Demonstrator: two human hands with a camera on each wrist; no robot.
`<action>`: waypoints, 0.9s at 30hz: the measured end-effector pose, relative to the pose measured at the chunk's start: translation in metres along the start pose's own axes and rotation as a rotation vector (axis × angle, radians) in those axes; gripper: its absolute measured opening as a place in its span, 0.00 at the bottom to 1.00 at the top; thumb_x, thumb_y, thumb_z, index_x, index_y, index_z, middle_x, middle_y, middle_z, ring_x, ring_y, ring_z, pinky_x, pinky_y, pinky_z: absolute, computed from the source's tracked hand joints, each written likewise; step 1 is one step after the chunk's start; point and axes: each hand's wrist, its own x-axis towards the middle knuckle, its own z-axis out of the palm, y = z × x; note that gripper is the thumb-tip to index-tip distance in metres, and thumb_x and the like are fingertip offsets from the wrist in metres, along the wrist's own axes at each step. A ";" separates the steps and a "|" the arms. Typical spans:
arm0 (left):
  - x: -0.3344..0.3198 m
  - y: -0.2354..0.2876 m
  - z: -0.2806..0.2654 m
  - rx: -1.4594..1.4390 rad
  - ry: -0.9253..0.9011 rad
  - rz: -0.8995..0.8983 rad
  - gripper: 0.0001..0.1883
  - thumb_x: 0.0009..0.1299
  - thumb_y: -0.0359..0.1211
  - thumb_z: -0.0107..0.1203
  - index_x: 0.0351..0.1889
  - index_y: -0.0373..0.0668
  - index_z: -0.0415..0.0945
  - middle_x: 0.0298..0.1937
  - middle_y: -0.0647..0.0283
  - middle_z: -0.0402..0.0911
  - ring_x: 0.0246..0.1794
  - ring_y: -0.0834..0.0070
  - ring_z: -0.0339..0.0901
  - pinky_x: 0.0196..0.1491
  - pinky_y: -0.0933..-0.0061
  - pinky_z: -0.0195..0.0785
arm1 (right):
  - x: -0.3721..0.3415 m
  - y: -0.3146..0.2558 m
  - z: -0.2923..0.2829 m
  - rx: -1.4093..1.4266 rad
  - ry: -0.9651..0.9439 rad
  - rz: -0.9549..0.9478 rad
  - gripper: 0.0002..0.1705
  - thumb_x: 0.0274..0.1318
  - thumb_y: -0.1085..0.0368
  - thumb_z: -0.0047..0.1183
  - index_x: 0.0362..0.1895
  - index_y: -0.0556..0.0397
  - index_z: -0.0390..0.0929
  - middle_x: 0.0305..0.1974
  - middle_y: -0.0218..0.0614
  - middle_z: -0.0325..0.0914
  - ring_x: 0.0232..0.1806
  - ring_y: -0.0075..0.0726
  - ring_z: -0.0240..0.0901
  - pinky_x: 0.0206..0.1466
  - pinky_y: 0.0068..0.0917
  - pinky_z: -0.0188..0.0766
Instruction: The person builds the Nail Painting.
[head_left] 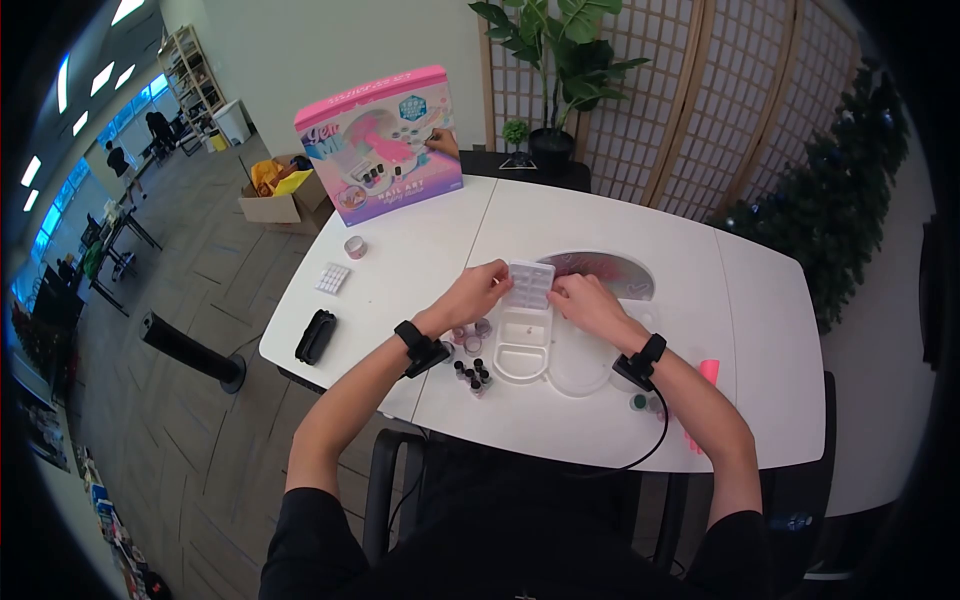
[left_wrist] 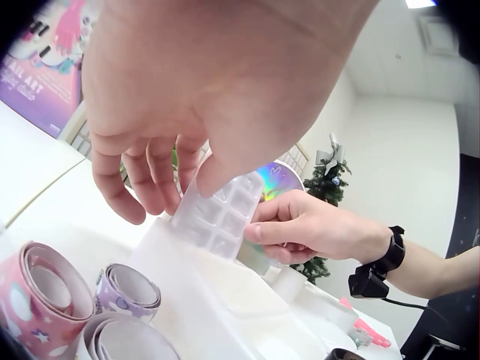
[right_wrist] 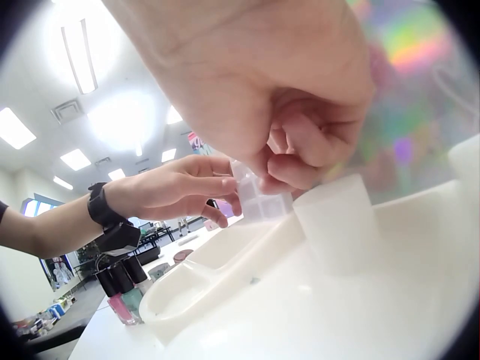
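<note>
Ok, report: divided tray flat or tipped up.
Tipped up: in the left wrist view, the divided tray rises steeply between left hand and right hand.

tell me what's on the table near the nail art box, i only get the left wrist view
Observer: In the head view, a small round jar stands on the table near the box.
Operator: ok and what shape is the white tray's near end, it's cut off for me
Observer: Rounded. The white tray curves at the end away from the compartmented insert.
Operator: anything beside that end
Observer: Yes, the right wrist view shows black-capped bottles, one with pink in it.
</note>
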 end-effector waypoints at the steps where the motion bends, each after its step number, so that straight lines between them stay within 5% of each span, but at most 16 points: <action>1: 0.000 -0.001 0.000 -0.002 -0.024 0.005 0.14 0.82 0.37 0.59 0.52 0.32 0.79 0.44 0.49 0.87 0.44 0.56 0.85 0.51 0.56 0.77 | 0.000 0.000 0.000 0.004 0.001 -0.001 0.18 0.73 0.57 0.57 0.46 0.61 0.89 0.38 0.57 0.89 0.46 0.65 0.87 0.51 0.54 0.80; 8: -0.004 -0.004 0.001 0.139 -0.123 -0.011 0.17 0.72 0.35 0.66 0.52 0.32 0.80 0.55 0.43 0.80 0.55 0.47 0.81 0.59 0.54 0.76 | 0.001 0.002 0.003 0.045 -0.005 0.011 0.18 0.73 0.58 0.57 0.47 0.62 0.88 0.37 0.57 0.89 0.45 0.65 0.87 0.50 0.54 0.80; 23: -0.004 -0.005 0.003 0.115 -0.085 0.053 0.14 0.81 0.36 0.58 0.50 0.32 0.81 0.54 0.45 0.79 0.54 0.47 0.80 0.60 0.53 0.75 | -0.001 0.002 0.001 0.034 -0.003 0.038 0.17 0.74 0.58 0.56 0.48 0.58 0.90 0.35 0.53 0.89 0.43 0.61 0.88 0.49 0.53 0.81; 27: -0.005 -0.005 0.004 0.128 -0.066 0.058 0.15 0.83 0.38 0.57 0.50 0.33 0.84 0.55 0.46 0.79 0.55 0.47 0.81 0.61 0.53 0.75 | 0.003 0.015 0.012 -0.029 0.085 -0.060 0.19 0.74 0.56 0.56 0.42 0.61 0.89 0.28 0.47 0.88 0.31 0.52 0.87 0.40 0.46 0.79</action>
